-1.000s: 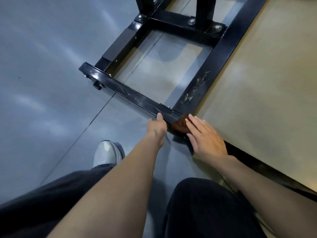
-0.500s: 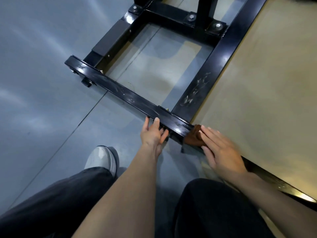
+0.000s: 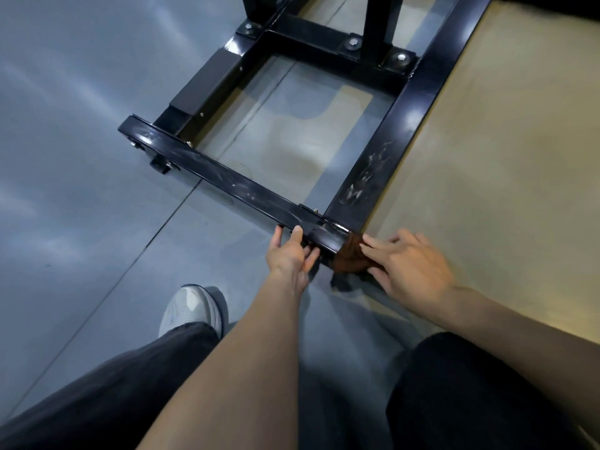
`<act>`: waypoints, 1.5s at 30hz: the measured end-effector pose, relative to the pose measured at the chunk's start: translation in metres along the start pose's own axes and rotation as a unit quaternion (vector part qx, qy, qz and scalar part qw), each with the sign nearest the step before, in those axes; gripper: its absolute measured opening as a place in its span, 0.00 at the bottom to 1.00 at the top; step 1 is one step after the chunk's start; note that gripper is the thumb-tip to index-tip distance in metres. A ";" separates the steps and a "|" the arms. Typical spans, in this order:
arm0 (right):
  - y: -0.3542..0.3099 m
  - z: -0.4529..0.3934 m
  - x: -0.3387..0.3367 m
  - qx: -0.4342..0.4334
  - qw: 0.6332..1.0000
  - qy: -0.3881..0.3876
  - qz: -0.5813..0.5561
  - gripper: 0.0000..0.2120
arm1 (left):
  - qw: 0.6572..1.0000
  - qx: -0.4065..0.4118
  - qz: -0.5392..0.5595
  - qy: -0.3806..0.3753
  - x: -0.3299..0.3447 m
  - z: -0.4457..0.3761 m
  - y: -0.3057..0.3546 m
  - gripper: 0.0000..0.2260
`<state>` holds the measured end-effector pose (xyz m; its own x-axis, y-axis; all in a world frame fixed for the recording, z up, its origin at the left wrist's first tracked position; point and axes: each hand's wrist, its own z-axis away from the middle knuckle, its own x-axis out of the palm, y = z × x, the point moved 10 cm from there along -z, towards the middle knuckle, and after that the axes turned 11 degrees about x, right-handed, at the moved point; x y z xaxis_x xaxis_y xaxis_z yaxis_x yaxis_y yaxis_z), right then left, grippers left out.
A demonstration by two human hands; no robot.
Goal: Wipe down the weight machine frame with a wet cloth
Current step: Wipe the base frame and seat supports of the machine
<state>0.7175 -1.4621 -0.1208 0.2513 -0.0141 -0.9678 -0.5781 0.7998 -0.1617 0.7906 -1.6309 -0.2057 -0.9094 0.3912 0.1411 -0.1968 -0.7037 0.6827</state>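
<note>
The black steel base frame (image 3: 246,186) of the weight machine lies on the floor, its near crossbar running from upper left to lower right. A brown cloth (image 3: 349,253) is draped over that crossbar just right of the joint with the long side rail (image 3: 406,102). My right hand (image 3: 409,264) presses the cloth onto the bar with straight fingers. My left hand (image 3: 290,254) rests against the crossbar's near side just left of the cloth, fingers spread and straight.
Grey floor lies to the left, a tan mat (image 3: 506,177) to the right of the side rail. Bolted uprights (image 3: 378,24) rise at the far end of the frame. My white shoe (image 3: 191,308) and dark trouser legs fill the bottom.
The right hand slid the cloth rightward along the crossbar, past the joint with the side rail. The left hand opened its fingers and stayed on the bar. The camera view shifted.
</note>
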 end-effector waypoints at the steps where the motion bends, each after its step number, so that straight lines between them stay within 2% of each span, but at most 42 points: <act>1: -0.001 -0.003 -0.001 0.016 1.000 -0.021 0.016 0.13 | 1.000 -0.001 0.004 -0.004 0.000 -0.001 0.000 0.27; 3: -0.010 -0.011 -0.001 0.041 0.998 -0.037 0.022 0.12 | 1.000 0.001 0.018 -0.007 0.001 -0.002 -0.002 0.28; 8: -0.041 -0.046 -0.006 0.068 0.996 0.013 -0.060 0.14 | 0.999 0.012 0.027 0.027 0.001 -0.002 0.000 0.25; 12: -0.036 -0.047 -0.002 0.099 0.993 -0.002 -0.070 0.16 | 0.999 0.014 0.013 0.029 0.002 -0.002 0.004 0.24; 18: -0.004 -0.008 -0.004 0.194 0.979 -0.053 0.026 0.17 | 1.000 -0.009 0.029 0.001 0.002 -0.001 -0.002 0.26; 22: -0.034 -0.035 0.006 0.158 0.986 -0.043 0.036 0.23 | 1.000 -0.002 0.028 -0.005 0.003 -0.004 -0.004 0.27; 28: -0.066 -0.077 0.003 0.138 0.990 -0.017 -0.017 0.24 | 0.999 -0.013 0.039 -0.019 0.003 -0.008 -0.002 0.30; 31: -0.060 -0.069 0.011 0.136 0.991 -0.009 -0.019 0.26 | 0.997 -0.030 -0.051 -0.038 0.000 -0.006 0.008 0.30; 33: -0.050 -0.053 0.020 0.156 0.987 -0.017 -0.020 0.25 | 0.978 -0.044 -0.196 -0.065 -0.004 -0.003 0.029 0.19; 35: -0.044 -0.038 0.024 0.179 0.983 -0.027 -0.014 0.25 | 0.918 -0.037 -0.380 -0.111 -0.005 -0.006 0.062 0.06; 37: -0.045 -0.031 0.026 0.196 0.980 -0.030 -0.012 0.25 | 0.842 -0.025 -0.515 -0.158 -0.003 -0.017 0.092 0.06; 40: -0.067 -0.047 0.021 0.172 0.985 -0.012 -0.009 0.22 | 0.777 0.001 -0.596 -0.199 0.000 -0.037 0.123 0.04; 41: -0.078 -0.054 0.020 0.153 0.988 -0.005 -0.003 0.21 | 0.782 0.007 -0.591 -0.197 -0.003 -0.046 0.126 0.05; 45: -0.098 -0.087 0.013 0.115 0.993 0.027 -0.021 0.17 | 0.861 0.055 -0.486 -0.142 -0.021 -0.077 0.121 0.11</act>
<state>0.7097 -1.5927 -0.1347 0.2249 -0.0775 -0.9713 -0.3742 0.9135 -0.1596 0.7581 -1.7696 -0.1814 -0.2055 0.9038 -0.3753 -0.7635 0.0918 0.6392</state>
